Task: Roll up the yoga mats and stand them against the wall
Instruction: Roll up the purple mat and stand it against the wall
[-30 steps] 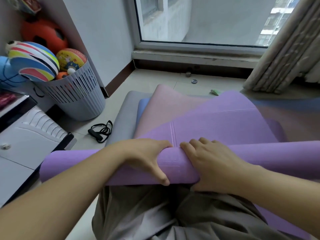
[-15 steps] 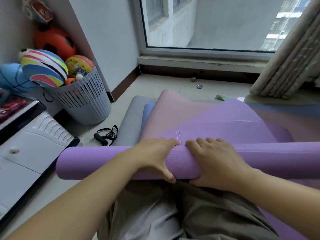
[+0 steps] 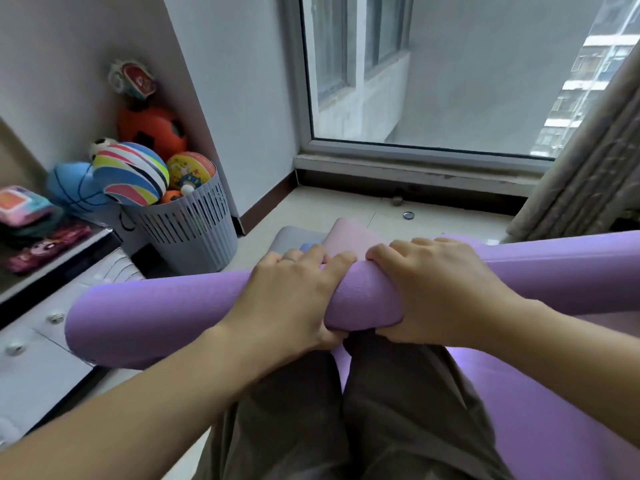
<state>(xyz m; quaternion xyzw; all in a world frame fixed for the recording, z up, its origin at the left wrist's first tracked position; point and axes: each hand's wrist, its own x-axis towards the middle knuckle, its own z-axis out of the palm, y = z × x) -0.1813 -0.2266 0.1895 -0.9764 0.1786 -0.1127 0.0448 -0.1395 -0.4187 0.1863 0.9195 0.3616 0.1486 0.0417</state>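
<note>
The purple mat (image 3: 180, 306) roll got lifted up off the floor since a second ago, across the lap. Both hands, left hand (image 3: 294, 299) and right hand (image 3: 436, 292), have fingers clamped round its middle. I'd keep squeezing evenly so the roll stays tight.

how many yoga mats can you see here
4: the purple roll gripped by the left hand and right hand; behind it, pink, blue and grey mats. More may be hidden.
</note>
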